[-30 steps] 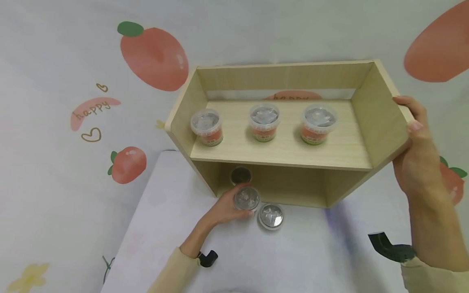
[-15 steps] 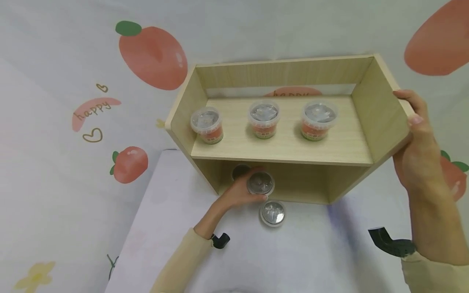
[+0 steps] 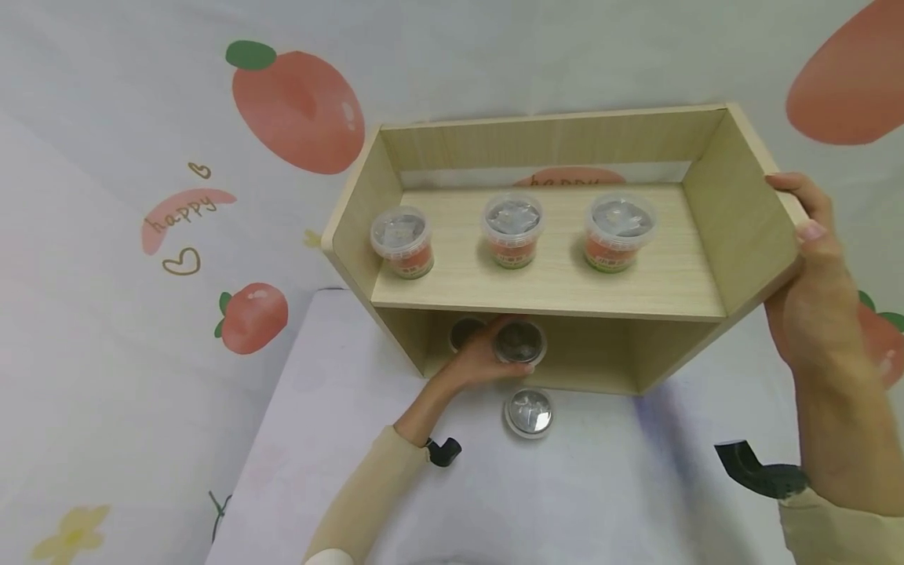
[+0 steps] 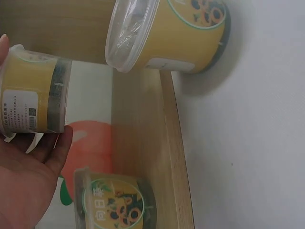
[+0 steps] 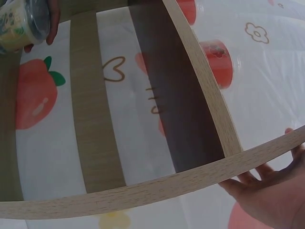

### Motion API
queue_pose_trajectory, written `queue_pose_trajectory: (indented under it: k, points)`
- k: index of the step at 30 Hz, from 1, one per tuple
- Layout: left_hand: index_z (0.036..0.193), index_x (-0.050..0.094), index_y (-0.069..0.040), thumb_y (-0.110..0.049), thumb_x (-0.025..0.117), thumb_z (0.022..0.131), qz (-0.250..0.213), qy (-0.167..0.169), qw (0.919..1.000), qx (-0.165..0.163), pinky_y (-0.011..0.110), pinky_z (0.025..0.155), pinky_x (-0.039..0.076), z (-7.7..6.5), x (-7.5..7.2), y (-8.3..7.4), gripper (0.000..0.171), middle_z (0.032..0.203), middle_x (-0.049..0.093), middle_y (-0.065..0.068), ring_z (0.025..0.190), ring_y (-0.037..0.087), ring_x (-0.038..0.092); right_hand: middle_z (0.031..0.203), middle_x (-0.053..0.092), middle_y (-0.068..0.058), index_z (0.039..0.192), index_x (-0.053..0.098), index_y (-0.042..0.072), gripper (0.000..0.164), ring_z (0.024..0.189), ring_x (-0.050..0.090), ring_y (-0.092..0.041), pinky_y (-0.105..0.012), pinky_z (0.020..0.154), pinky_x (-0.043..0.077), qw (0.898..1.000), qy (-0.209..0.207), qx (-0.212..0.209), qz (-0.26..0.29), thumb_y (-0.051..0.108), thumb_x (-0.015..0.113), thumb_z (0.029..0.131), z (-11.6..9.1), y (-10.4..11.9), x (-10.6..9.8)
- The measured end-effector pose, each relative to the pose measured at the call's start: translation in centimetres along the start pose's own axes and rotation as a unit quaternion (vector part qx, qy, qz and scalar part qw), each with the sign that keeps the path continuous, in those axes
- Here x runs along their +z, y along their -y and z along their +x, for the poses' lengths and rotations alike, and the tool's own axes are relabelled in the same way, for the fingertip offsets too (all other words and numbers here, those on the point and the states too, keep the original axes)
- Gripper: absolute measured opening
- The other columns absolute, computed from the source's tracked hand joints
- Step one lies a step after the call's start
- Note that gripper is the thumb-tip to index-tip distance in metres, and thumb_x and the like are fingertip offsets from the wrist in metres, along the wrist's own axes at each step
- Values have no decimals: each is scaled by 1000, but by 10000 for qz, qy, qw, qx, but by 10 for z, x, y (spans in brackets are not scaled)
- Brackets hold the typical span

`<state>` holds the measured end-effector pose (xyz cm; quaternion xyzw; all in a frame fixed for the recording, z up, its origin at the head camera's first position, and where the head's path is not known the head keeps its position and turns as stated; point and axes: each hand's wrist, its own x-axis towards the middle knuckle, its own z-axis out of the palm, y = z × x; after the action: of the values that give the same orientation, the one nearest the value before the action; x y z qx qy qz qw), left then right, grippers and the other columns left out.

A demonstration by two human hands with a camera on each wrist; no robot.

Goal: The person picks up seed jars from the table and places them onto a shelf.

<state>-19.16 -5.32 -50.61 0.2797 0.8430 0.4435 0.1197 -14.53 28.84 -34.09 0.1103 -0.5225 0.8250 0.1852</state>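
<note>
My left hand (image 3: 480,359) grips a clear-lidded plastic cup with a yellow label (image 4: 29,90), fingers and thumb round its side, inside the lower compartment of a pale wooden shelf (image 3: 551,297). To its left in that compartment stands a second yellow-labelled cup (image 4: 116,205), partly hidden behind the hand in the head view. A third such cup (image 3: 530,413) stands on the table just in front of the shelf. On the right, my right hand (image 3: 822,294) holds the front edge of the shelf's side panel, thumb on the outside near the edge.
Three red-labelled lidded cups, at left (image 3: 402,243), middle (image 3: 513,231) and right (image 3: 618,233), stand on the upper level. A white table (image 3: 600,479) lies under the shelf. Behind it hangs a white backdrop (image 3: 565,55) with fruit drawings.
My left hand has carried its cup rightward and farther back, from near the front of the lower compartment to deeper under the upper board. My right hand keeps its hold on the side panel.
</note>
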Motion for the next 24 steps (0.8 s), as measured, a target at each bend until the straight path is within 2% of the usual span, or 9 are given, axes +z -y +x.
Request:
queue_pose_trajectory:
  k: [6,13,20,24]
  points:
    - [150,40,-11,-37,84,77,148,-24,9991,-390,39,112,35,11,8,1,89,146,48,11,136,23,44,133,40,-16,139,48,9,52,106,42,-27,-28,76,40,10000,24,-50,-9,20,54,89,0,0,-1]
    - [155,28,-10,-37,85,76,-54,57,9994,-342,36,115,30,21,17,8,102,152,40,9,140,20,38,132,40,-15,139,48,9,52,106,42,-27,-28,75,40,10000,-38,-30,-17,20,52,89,-2,1,1]
    - [154,36,-16,-46,83,76,-259,7,9967,-765,41,113,33,25,24,8,96,153,41,6,140,23,37,131,41,-16,140,47,9,51,104,43,-27,-29,73,42,10000,-9,-3,-3,20,51,90,-2,0,1]
    - [154,36,-17,-47,82,76,-427,-30,9958,-808,42,113,32,30,28,9,95,153,42,4,141,23,37,132,40,-16,140,47,8,52,105,43,-27,-29,74,42,10000,0,-25,35,20,52,89,-2,1,3]
